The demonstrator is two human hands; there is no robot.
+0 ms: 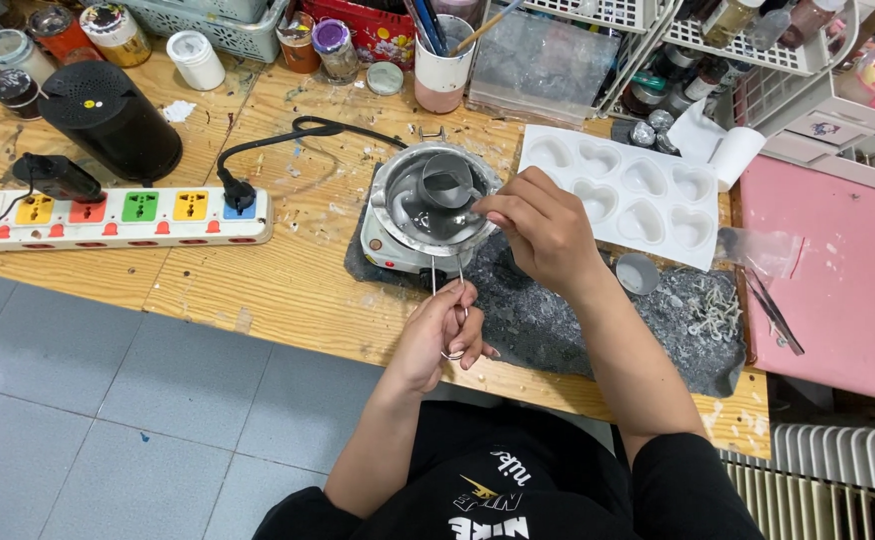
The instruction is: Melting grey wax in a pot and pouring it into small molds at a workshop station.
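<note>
A small metal melting pot (436, 192) sits on a white electric hot plate (394, 250) on the wooden table. Its thin wire handle (447, 280) runs toward me. My left hand (445, 338) is shut on the loop end of that wire handle at the table's front edge. Over the pot's right rim, my right hand (543, 230) pinches something small between thumb and forefinger; what it is I cannot tell. A white mould with several heart-shaped hollows (626, 192) lies just right of the pot.
A white power strip with coloured sockets (118, 217) lies at left, with a black plug (238, 192) in it. A black cylinder (110, 118), jars and a cup of tools (443, 60) stand behind. A grey speckled mat (598, 310) and a pink board (838, 270) lie at right.
</note>
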